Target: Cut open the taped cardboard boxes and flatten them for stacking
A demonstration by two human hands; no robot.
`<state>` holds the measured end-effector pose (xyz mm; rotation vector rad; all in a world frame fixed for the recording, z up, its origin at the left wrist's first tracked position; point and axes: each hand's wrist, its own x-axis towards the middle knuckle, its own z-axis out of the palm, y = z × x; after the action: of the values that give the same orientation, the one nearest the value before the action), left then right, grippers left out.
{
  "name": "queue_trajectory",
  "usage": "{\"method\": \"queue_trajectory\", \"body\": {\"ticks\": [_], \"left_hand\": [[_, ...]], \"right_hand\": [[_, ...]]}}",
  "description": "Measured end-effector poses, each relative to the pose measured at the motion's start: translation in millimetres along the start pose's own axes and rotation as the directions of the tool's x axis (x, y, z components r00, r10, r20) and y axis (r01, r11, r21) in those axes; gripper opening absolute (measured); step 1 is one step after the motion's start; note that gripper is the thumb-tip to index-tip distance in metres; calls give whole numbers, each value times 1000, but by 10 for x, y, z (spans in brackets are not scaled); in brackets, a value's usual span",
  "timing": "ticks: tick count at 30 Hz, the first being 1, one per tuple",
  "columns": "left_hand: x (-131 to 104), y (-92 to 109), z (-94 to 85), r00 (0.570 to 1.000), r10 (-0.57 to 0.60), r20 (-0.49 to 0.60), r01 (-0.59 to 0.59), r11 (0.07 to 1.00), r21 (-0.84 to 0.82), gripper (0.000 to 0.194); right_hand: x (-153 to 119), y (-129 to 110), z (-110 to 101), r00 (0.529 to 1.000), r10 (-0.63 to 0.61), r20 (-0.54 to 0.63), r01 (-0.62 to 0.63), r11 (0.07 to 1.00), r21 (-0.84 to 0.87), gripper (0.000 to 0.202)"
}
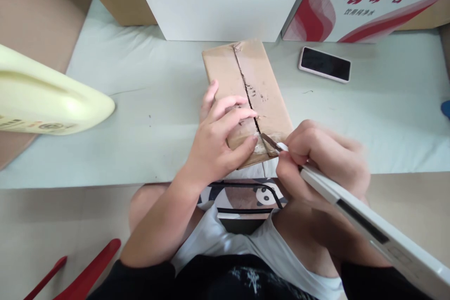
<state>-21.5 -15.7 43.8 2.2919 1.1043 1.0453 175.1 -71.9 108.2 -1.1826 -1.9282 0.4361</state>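
A small brown cardboard box (225, 63) lies at an angle near the table's front edge. A dark, torn slit runs lengthwise along its top, with clear tape wrinkled at the near end. My left hand (221, 136) holds the box from its left side, fingers and thumb spread across the top beside the slit. My right hand (323, 159) is closed around a white utility knife (372, 229), slightly blurred. The knife's dark blade tip touches the near end of the slit, close to my left thumb.
On the pale green table (168, 103), a phone (325, 64) lies at the right. A white box (225, 0) and a red-and-white carton (365, 4) stand behind. A pale yellow bottle (52, 93) juts in from the left. A panda-patterned item (242, 197) sits below the edge.
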Motion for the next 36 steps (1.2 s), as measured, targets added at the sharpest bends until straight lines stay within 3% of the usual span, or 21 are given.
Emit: {"method": "queue_trajectory", "body": {"ticks": [13,29,36], "left_hand": [[2,13,-12,1000,-4,10,4,1000,-9,25],[-4,8,16,999,-38,-1,38,999,-3,26],[3,-2,34,999,18,-40,-18,1000,-13,26]], "right_hand": [[-25,26,32,999,-42,11,43,998,-47,36],[-49,1,-50,997,36,63,-35,999,-17,34],[-35,-58,-82,995,72,69,-72,997,1,35]]}}
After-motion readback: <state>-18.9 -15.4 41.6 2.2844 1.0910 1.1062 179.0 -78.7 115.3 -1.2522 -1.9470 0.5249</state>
